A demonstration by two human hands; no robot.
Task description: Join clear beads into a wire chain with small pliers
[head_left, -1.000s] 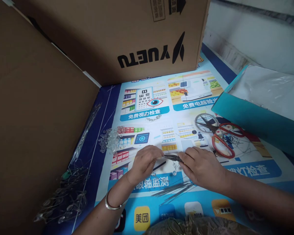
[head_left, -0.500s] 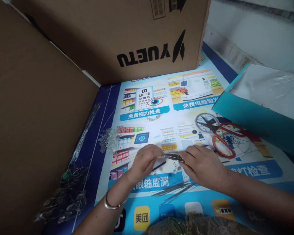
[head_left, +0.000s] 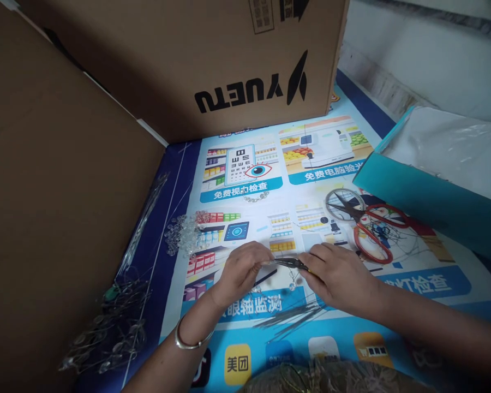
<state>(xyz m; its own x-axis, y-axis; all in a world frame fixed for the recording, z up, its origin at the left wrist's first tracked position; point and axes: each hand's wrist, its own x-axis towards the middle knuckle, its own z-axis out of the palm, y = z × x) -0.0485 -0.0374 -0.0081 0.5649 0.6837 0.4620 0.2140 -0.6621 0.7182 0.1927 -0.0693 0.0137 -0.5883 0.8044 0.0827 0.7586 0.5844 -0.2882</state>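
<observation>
My right hand (head_left: 335,275) is wrapped round a pair of needle-nose pliers (head_left: 288,263), whose dark jaws point left. At the jaw tips, my left hand (head_left: 245,267) is closed in a pinch on what looks like a thin wire, mostly hidden by the fingers. Clear beads (head_left: 292,281) on fine wire hang just below the pliers, and another clear bead (head_left: 257,289) shows under my left hand. Several cut wire lengths (head_left: 290,316) lie on the printed sheet (head_left: 245,325) nearer to me.
A pile of clear beads (head_left: 184,234) lies left, with a short beaded strand (head_left: 257,197) beyond. Red-handled scissors (head_left: 374,243) rest over a wire coil (head_left: 331,204) at right, near a teal box (head_left: 429,191). Cardboard (head_left: 253,65) stands behind; tangled beaded wires (head_left: 114,327) lie far left.
The view has shifted very slightly. Both hands and the pliers hold almost the same position, with no visible change of grip.
</observation>
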